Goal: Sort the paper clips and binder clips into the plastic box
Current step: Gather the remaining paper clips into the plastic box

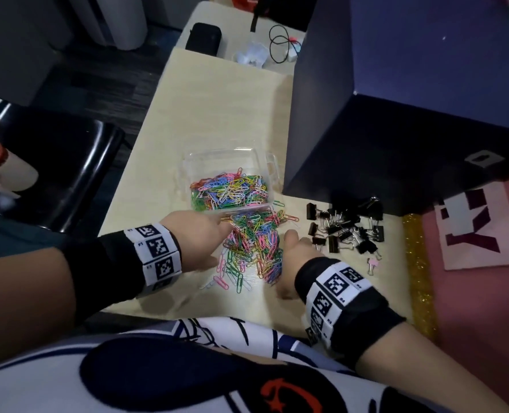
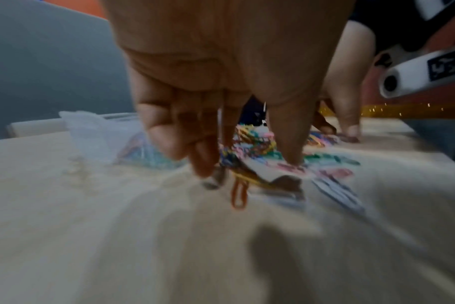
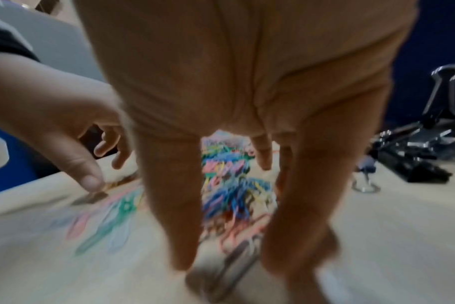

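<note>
My left hand (image 1: pixel 199 236) and right hand (image 1: pixel 292 263) bracket the loose paper clips (image 1: pixel 253 248) at frame centre, fingers (image 3: pixel 169 205) spread downward to rake them toward the plastic box (image 1: pixel 229 177) just above; binder clips (image 1: pixel 345 225) wait right.

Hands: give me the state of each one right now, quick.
Left hand: open, fingers reaching down into the loose paper clips, gripping none clearly.
Right hand: open, fingers spread down around the same pile, holding nothing.

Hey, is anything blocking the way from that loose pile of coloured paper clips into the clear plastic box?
Nothing visible. The loose pile of coloured paper clips lies right against the clear plastic box, whose top is open.
</note>
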